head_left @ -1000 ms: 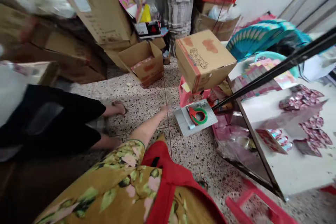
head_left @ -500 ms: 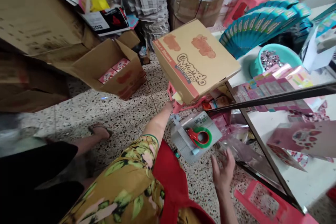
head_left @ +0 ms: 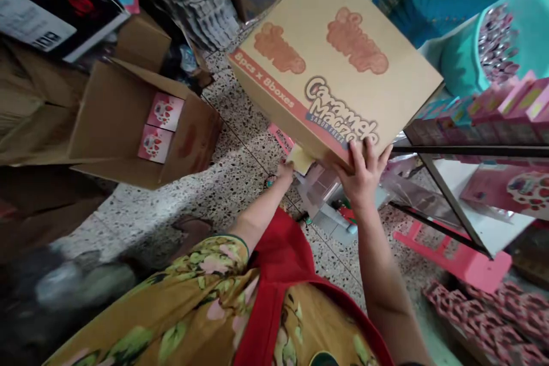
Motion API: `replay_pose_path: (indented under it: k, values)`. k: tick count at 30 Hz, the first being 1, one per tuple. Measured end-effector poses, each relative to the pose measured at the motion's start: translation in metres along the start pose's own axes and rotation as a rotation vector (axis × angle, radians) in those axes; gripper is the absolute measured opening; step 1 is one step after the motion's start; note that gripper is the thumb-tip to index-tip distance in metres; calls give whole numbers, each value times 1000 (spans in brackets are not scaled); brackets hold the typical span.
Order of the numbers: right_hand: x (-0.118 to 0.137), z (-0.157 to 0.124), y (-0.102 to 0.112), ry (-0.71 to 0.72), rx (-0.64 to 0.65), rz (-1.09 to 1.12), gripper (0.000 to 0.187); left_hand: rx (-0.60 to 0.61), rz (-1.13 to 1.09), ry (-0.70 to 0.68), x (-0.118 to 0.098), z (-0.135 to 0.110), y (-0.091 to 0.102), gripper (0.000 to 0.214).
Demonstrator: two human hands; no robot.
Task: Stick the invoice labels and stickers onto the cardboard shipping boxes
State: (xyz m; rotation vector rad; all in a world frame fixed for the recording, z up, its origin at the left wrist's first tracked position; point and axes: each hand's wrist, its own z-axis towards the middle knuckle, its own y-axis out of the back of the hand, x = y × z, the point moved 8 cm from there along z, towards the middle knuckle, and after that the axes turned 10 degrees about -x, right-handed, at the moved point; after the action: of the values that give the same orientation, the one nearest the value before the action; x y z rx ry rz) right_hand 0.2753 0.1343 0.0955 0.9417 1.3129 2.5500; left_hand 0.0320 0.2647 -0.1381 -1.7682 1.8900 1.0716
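A closed brown cardboard box [head_left: 338,63] printed with red lettering fills the upper middle of the head view. My right hand [head_left: 363,170] grips its near edge, fingers spread up over the top face. My left hand [head_left: 285,170] reaches under the box's near left corner beside a yellowish slip of paper [head_left: 299,159]; its fingers are mostly hidden. Below the box, a grey board [head_left: 332,218] lies on the speckled floor, partly covered by my arms.
An open carton [head_left: 128,126] with pink packets lies on its side at left. A white table [head_left: 484,206] at right carries a teal basin [head_left: 484,40] of wrapped sweets, pink boxes and teal fans. A pink stool [head_left: 458,257] stands below it. More cartons crowd the back.
My right hand rose from the floor near the tape dispenser and took the box's near edge. The view moved closer to the box; the other person at left has dropped out of sight.
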Motion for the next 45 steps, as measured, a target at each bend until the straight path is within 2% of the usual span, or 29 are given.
replay_pose_path:
  k: [4,7,9,12,13,15,17,19,21,23,25,27,29,30,32,33,35,37,39,40,41,43,45]
  values:
    - [-6,-5,-2,-65,30,-18,66,-91,95,48,-20,-6,111,34]
    - [-9,-14,-6,-101,33,-30,67,-76,132,103,-52,-15,193,37]
    - [-13,-20,-8,-124,34,-25,68,-54,144,144,-78,-25,236,40]
    - [-17,-25,-8,-127,18,26,68,6,155,197,-113,-52,278,38]
    - [-17,-25,-7,-124,8,53,69,38,157,217,-121,-64,285,33]
    - [-15,-25,0,-130,-27,104,74,132,147,279,-132,-92,287,19]
    - [-8,-25,14,-165,-103,142,79,239,119,336,-137,-122,275,4]
    - [9,-28,35,-210,-214,185,79,333,86,363,-140,-149,254,12]
    - [37,-32,56,-246,-305,290,78,400,58,354,-144,-171,227,19]
    - [71,-34,65,-290,-296,516,76,462,38,348,-148,-191,200,22]
    - [105,-34,56,-381,-164,851,74,534,36,361,-152,-209,174,23]
    - [133,-32,35,-519,28,1201,79,639,78,399,-153,-227,152,25]
    - [152,-27,12,-676,215,1480,84,744,183,430,-151,-240,135,25]
    - [156,-23,1,-745,297,1579,83,754,258,397,-151,-239,129,24]
    - [154,-12,-16,-859,387,1692,73,670,383,214,-164,-222,122,21]
    - [147,-4,-23,-909,368,1710,67,607,416,98,-176,-209,118,21]
    - [119,12,-33,-1024,199,1693,61,485,404,-115,-211,-185,108,23]
    - [89,24,-37,-1137,-20,1653,59,380,351,-365,-257,-166,92,24]
    - [70,35,-37,-1194,-145,1622,57,335,326,-661,-303,-163,66,22]
    - [66,41,-35,-1201,-166,1607,56,371,337,-762,-319,-167,46,24]
    - [65,47,-34,-1199,-169,1590,55,447,369,-805,-327,-171,24,27]
    - [64,58,-31,-1193,-160,1540,54,604,444,-754,-328,-179,-20,36]
    - [60,67,-28,-1199,-179,1480,52,654,468,-680,-328,-183,-51,40]
